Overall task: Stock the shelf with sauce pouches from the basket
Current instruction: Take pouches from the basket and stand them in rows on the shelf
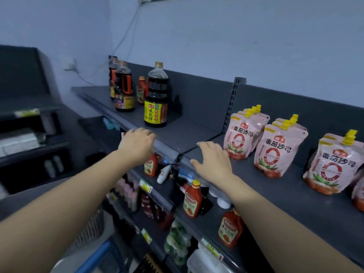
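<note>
Both hands empty: left hand [137,144] draped over shelf [197,134] front edge, right hand [213,162] spread flat on it. Sauce pouches [275,146] stood in rows far right; basket [92,229] glimpsed low left. Pouches judged soft, light, slippery; best pinched below spout

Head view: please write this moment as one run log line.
left hand: empty, shelf edge | right hand: open, empty | pouches: upright on shelf

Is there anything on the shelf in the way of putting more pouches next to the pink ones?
Nothing visible: the top shelf is bare between the soy sauce bottle and the pink pouches.
</note>
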Motion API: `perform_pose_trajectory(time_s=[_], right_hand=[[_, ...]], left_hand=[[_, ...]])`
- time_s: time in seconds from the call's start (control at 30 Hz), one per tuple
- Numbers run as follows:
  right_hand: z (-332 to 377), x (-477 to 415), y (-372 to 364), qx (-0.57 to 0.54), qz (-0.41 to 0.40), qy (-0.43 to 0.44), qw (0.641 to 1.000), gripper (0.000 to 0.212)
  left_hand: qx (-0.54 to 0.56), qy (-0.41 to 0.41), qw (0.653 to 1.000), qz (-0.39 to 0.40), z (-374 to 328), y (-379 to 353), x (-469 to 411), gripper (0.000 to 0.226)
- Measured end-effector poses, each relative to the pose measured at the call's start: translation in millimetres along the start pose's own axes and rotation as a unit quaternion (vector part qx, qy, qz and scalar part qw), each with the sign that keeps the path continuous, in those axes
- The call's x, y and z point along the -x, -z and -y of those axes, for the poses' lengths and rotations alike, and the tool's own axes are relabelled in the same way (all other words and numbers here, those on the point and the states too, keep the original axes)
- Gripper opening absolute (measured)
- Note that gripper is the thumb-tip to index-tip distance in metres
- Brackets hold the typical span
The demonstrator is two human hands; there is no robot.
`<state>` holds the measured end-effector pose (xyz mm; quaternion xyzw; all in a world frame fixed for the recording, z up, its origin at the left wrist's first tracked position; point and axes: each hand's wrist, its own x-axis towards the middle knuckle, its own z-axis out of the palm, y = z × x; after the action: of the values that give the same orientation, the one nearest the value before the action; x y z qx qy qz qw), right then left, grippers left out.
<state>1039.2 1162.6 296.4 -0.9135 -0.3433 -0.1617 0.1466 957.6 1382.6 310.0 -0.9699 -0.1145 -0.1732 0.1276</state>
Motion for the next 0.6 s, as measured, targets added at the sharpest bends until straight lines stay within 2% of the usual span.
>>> perform_pose_trajectory(time_s=[0.1, 0.37, 0.6], right_hand=[[38, 0, -19, -0.006, 0.027, 0.039, 0.999, 0.052], [148, -10, -78, -0.03, 0.103, 0.135, 0.985, 0.048], [244, -24, -139, -0.054, 0.14, 0.16, 0.976, 0.044]], left_hand=[[-0.025, 0.044, 0.998, 0.04, 34, -6, 39, 0.044], [-0.052, 0.15, 0.981, 0.107, 132, -31, 136, 0.038], [-0.061, 0.21, 0.962, 0.161, 217, -60, 196, 0.036]])
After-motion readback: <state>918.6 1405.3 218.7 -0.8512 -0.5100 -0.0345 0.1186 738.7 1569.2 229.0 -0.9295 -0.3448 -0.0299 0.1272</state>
